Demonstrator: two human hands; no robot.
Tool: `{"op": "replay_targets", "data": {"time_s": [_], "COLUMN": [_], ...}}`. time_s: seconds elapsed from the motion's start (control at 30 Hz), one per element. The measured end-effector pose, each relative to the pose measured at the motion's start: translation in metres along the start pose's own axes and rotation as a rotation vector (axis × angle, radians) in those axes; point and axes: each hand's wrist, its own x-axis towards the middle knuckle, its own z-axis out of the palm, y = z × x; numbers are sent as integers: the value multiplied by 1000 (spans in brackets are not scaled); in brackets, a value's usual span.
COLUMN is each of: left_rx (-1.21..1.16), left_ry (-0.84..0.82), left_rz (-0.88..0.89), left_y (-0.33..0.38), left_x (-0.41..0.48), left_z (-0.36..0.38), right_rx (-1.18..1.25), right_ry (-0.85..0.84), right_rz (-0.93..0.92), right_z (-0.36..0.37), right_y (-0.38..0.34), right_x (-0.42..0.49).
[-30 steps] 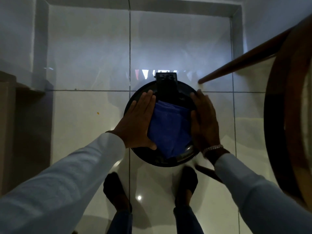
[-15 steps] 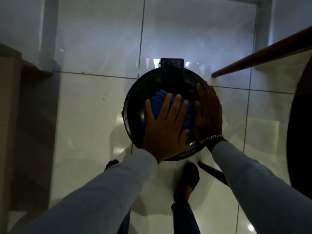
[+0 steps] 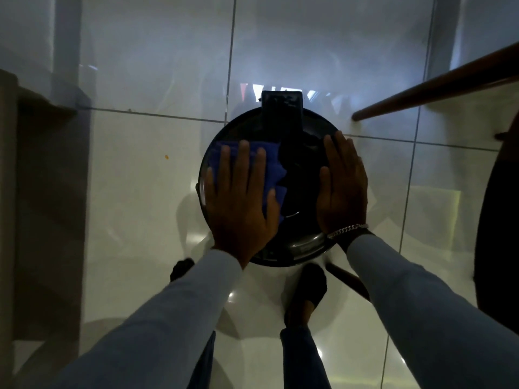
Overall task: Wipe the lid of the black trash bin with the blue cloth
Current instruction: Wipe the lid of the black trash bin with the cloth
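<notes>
A round black trash bin stands on the tiled floor right below me, and its glossy lid (image 3: 302,175) faces up, with a black hinge block at the far edge. The blue cloth (image 3: 273,167) lies on the left half of the lid. My left hand (image 3: 241,200) presses flat on the cloth with fingers spread, covering most of it. My right hand (image 3: 344,189) rests flat on the right side of the lid, fingers together, holding nothing. A silver bracelet sits on that wrist.
Glossy white floor tiles (image 3: 146,192) surround the bin. A brown wooden rail (image 3: 438,85) slants in at upper right, and a dark round table edge (image 3: 494,220) fills the right side. A brown cabinet (image 3: 36,192) stands at left. My feet (image 3: 309,287) are just before the bin.
My left hand has slid the blue cloth from the lid's middle to its left half. The right hand has stayed flat on the right side.
</notes>
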Motion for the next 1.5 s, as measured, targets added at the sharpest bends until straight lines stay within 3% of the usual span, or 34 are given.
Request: {"op": "replay_targets", "data": {"time_s": [0.2, 0.27, 0.37, 0.57, 0.7, 0.8, 0.93, 1.1, 1.17, 1.3, 1.5], "left_rx": [59, 29, -50, -325, -304, -197, -60, 167, 192, 180, -13], "left_ry": [-63, -53, -3, 232, 277, 190, 32, 37, 32, -21, -67], "left_rz": [272, 288, 98, -626, -749, -612, -248, 435, 592, 592, 242], "left_y": [5, -3, -9, 31, 54, 66, 71, 28, 8, -13, -12], "left_x": [-50, -44, -29, -15, -21, -43, -78, -99, -96, -78, -46], "left_z": [13, 14, 11, 7, 15, 24, 38, 48, 43, 29, 7], "right_rx": [-26, -20, -2, 9, 1, -9, 15, 9, 15, 6, 15], "right_ry": [8, 17, 35, 60, 70, 74, 71, 70, 76, 100, 98], "right_rz": [-4, 1, 13, 20, 28, 18, 18, -12, -12, 9, 108], "right_z": [0, 0, -1, 3, 4, 3, 5, 4, 3, 4, 2], "right_y": [1, 1, 0, 0, 2, -2, -1, 1, -1, -4, -9], "right_x": [0, 0, -1, -1, -1, -2, -1, -2, 0, 1, 2]}}
